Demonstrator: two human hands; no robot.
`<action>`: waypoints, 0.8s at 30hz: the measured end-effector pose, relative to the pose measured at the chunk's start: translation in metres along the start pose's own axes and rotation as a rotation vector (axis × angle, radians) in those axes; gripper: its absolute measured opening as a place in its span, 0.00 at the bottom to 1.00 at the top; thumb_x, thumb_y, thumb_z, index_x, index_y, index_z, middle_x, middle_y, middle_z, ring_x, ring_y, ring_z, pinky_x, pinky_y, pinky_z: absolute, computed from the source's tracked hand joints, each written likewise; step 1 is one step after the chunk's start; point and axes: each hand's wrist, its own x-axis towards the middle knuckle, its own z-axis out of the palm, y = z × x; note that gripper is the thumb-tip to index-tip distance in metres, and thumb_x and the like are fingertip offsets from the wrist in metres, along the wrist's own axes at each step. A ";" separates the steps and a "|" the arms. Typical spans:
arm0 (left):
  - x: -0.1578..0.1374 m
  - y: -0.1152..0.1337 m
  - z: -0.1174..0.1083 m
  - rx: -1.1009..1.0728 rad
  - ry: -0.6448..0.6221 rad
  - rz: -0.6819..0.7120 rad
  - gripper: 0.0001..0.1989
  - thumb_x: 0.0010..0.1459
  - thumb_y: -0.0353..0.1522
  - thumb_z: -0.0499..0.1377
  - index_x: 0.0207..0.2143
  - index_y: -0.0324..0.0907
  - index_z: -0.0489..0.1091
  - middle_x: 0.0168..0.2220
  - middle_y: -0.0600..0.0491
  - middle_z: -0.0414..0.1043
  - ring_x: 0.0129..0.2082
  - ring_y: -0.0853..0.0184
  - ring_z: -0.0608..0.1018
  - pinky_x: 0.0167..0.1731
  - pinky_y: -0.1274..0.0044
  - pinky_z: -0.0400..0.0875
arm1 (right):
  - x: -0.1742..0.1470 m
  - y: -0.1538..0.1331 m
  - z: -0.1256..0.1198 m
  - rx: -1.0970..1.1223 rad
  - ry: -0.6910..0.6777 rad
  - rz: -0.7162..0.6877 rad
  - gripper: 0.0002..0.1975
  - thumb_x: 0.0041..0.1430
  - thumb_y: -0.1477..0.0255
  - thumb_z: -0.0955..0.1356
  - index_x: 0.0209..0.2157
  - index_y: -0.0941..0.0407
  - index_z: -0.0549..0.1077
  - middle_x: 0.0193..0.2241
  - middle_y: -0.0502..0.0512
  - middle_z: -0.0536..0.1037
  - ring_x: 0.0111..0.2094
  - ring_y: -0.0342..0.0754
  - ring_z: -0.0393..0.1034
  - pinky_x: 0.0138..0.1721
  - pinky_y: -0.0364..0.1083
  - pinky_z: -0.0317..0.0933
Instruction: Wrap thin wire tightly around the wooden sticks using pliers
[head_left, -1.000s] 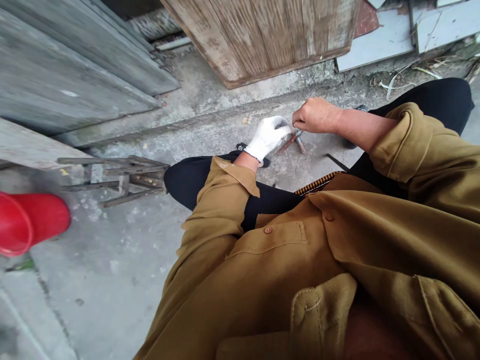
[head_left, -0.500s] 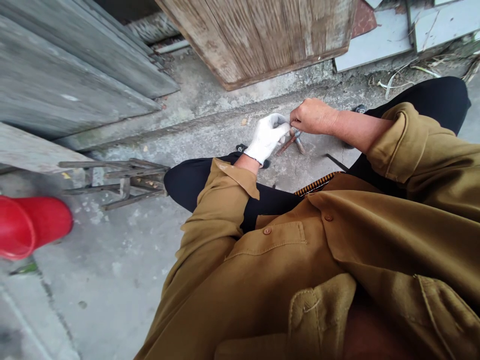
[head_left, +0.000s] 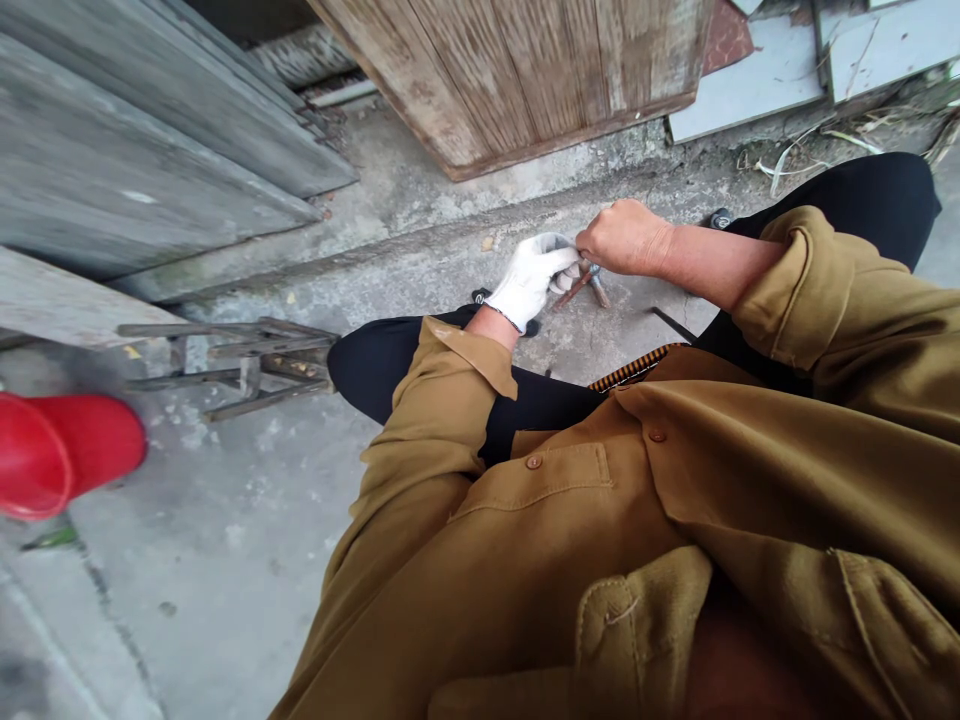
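A knit-gloved left hand point(head_left: 523, 283) and bare right hand point(head_left: 625, 238) meet, fingers pinched, hold unclear, just over a rusty V-shaped tool point(head_left: 599, 290) near the rough concrete step's edge point(head_left: 420, 228).

From the wearer's head, one camera looks steeply down over the close mustard-brown buttoned shirt point(head_left: 480, 560). It faces rough grey concrete ground point(head_left: 225, 540), reaching past its far edge.

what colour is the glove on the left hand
The glove is white with a dark cuff edge, seen best in the head view.
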 end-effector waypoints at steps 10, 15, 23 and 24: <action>-0.001 0.002 -0.001 0.646 0.153 0.349 0.05 0.55 0.30 0.63 0.30 0.43 0.67 0.32 0.50 0.75 0.39 0.61 0.81 0.42 0.70 0.75 | 0.000 0.000 -0.003 0.328 -0.091 0.147 0.06 0.63 0.76 0.70 0.31 0.58 0.78 0.27 0.57 0.79 0.39 0.53 0.78 0.44 0.48 0.68; -0.002 0.001 -0.008 0.865 0.125 0.482 0.02 0.59 0.32 0.60 0.33 0.43 0.70 0.37 0.45 0.77 0.49 0.53 0.80 0.53 0.65 0.72 | 0.003 0.015 0.004 1.016 -0.274 0.281 0.07 0.64 0.79 0.68 0.32 0.58 0.77 0.15 0.44 0.63 0.17 0.38 0.52 0.26 0.41 0.64; -0.003 -0.006 -0.008 0.647 0.114 0.499 0.08 0.59 0.31 0.62 0.42 0.42 0.75 0.43 0.48 0.80 0.47 0.61 0.82 0.53 0.69 0.75 | 0.002 0.022 0.001 0.992 -0.296 0.256 0.06 0.66 0.79 0.69 0.33 0.59 0.76 0.14 0.42 0.64 0.17 0.37 0.52 0.24 0.40 0.59; -0.003 -0.006 -0.008 0.558 0.119 0.472 0.09 0.60 0.33 0.62 0.44 0.42 0.75 0.41 0.48 0.81 0.44 0.62 0.83 0.50 0.69 0.77 | 0.002 0.022 0.001 0.954 -0.264 0.243 0.05 0.65 0.79 0.69 0.33 0.59 0.77 0.14 0.42 0.64 0.17 0.37 0.53 0.25 0.41 0.59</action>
